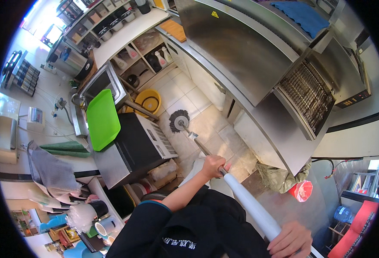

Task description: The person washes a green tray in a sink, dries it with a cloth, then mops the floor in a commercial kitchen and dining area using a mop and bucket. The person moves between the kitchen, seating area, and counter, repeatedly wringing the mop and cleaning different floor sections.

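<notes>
A spin mop with a round head of dark strands (179, 121) rests on the tiled floor in front of me. Its long handle (250, 201), bare metal below and white above, slants back past my right side. Around the metal shaft, just below the white part, my left hand (213, 166) is closed. My right hand (289, 240), slightly blurred, grips the upper end of the handle near the bottom right of the view.
A steel sink (107, 82) with a green tray (103, 121) stands left, above yellow basins (148, 100). On the right runs a steel counter (273, 129) with a conveyor oven (307, 96). Below it lie a crumpled olive cloth or bag (275, 177) and a red container (301, 191).
</notes>
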Motion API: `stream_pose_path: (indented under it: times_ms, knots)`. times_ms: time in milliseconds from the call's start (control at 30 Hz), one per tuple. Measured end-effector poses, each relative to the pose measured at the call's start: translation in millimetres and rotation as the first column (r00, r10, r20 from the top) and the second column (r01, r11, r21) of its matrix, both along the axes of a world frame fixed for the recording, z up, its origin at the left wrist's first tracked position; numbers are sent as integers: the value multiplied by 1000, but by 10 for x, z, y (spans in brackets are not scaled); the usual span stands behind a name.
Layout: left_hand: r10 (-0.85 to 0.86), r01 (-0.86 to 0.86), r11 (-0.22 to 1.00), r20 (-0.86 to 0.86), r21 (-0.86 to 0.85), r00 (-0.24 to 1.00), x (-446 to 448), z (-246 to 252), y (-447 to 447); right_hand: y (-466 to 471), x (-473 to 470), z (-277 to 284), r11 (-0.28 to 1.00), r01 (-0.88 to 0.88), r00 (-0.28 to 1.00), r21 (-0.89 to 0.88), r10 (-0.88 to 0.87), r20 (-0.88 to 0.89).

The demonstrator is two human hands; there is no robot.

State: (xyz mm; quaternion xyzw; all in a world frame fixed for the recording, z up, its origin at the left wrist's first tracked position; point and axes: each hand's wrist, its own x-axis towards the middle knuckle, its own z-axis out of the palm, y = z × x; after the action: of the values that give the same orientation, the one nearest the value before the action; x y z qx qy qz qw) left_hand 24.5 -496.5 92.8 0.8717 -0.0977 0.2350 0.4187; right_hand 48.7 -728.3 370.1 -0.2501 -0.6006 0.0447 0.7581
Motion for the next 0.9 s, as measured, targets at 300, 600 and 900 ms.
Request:
stream_pose_path:
  times_ms: [300,600,900]
  knots:
    - [67,-67,998,56,-10,996,463,-548,1102,950,63,-359,916,267,947,-299,-306,-94]
    - [221,-222,975,-34,-5,975,1561,-956,3242,2979,1036,-1075,882,364,914,-300,-400,-70]
    - [204,-202,979,-138,30,969,1720,-928,3760,3436,1153,-1145,863,387,894,-325,-438,-99]
